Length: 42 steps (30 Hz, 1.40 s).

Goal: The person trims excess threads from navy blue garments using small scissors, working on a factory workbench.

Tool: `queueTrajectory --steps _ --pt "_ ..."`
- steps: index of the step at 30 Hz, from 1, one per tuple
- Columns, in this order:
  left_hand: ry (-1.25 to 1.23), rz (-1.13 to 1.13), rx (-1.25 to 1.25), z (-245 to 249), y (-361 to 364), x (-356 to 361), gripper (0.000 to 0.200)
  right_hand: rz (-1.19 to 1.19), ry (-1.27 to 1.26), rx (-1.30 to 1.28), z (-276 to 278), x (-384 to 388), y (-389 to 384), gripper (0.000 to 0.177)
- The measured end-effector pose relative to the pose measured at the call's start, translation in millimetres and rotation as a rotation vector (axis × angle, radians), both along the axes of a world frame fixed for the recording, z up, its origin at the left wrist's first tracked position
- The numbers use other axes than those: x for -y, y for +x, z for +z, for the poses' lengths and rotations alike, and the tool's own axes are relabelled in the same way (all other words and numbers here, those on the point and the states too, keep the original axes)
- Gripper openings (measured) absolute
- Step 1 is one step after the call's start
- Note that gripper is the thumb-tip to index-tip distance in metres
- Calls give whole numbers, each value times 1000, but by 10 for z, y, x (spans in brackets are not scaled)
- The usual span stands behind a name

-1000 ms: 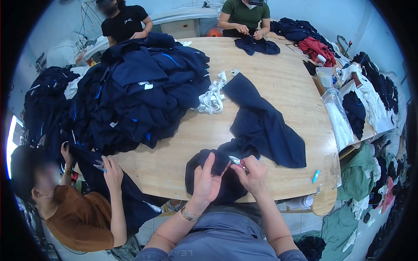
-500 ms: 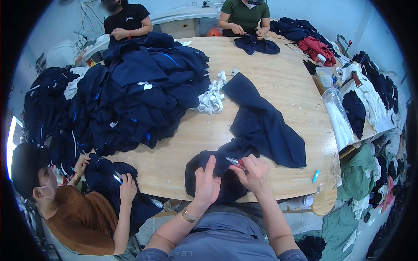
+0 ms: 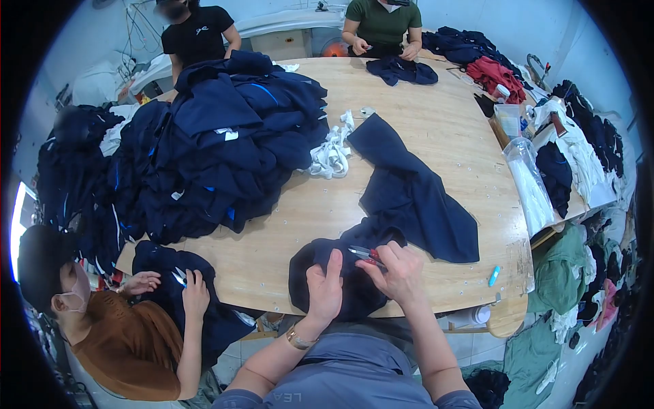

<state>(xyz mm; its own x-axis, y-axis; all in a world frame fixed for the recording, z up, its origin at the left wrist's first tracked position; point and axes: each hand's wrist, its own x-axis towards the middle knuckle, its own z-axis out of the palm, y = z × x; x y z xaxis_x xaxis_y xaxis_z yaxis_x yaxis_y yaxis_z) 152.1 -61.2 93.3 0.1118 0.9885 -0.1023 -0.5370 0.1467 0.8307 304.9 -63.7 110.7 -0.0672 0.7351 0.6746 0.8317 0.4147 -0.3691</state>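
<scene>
Navy cloth [image 3: 361,293], L hand [image 3: 325,292] against it, thumb up, grip unclear, R hand [image 3: 400,271] curled tight round red-handled snips [image 3: 370,257]

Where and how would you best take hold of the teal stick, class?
Probably by its middle, coming from above, pinching its two long sides. The teal stick is short and narrow, lies on the table with its length pointing roughly away from the wearer, and nothing covers it.
</scene>
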Motion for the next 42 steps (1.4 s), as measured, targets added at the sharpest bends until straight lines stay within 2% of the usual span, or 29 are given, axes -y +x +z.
queueTrajectory --steps 3,5,9,11,18,21,24,27,30,31,35,38,40,42 --pt "94 -132 26 -234 -154 -29 25 -1 -20 -4 9 9 7 36" --pt "89 -136 59 -286 -155 -26 27 -7 -36 -56 -8 21 -1 35" --pt "-51 -20 122 -29 -29 -29 33 -11 -52 -157 -77 37 -10 34" --pt "-69 -17 144 -17 -34 -31 35 -4 -46 -108 -90 42 -13 34" --pt "-71 -24 129 -20 -41 -19 35 14 -43 -54 -73 46 -30 36" --pt "-26 12 68 28 22 -15 29 14 -39 -27 -21 44 -34 36" --pt "24 28 -4 36 41 -15 35 22 -65 -30 5 47 -32 35" --pt "-26 22 45 76 51 -25 35 43 -108 -284 -34 52 -55 34" --pt "-79 24 108 127 63 -34 35 104 -311 -910 -136 65 -95 29" --pt "-83 23 111 120 64 -35 34 146 -319 -981 -117 67 -138 24" --pt "-56 24 100 41 77 -12 34 109 -366 -717 96 90 -312 17" --pt "-50 17 118 10 64 -5 33 83 -346 -690 52 71 -349 15" --pt "-82 -2 146 33 34 -21 32 51 -352 -780 -20 51 -303 12" --pt "-100 -30 165 35 -8 -40 21 -32 -382 -930 -174 -7 -248 11"
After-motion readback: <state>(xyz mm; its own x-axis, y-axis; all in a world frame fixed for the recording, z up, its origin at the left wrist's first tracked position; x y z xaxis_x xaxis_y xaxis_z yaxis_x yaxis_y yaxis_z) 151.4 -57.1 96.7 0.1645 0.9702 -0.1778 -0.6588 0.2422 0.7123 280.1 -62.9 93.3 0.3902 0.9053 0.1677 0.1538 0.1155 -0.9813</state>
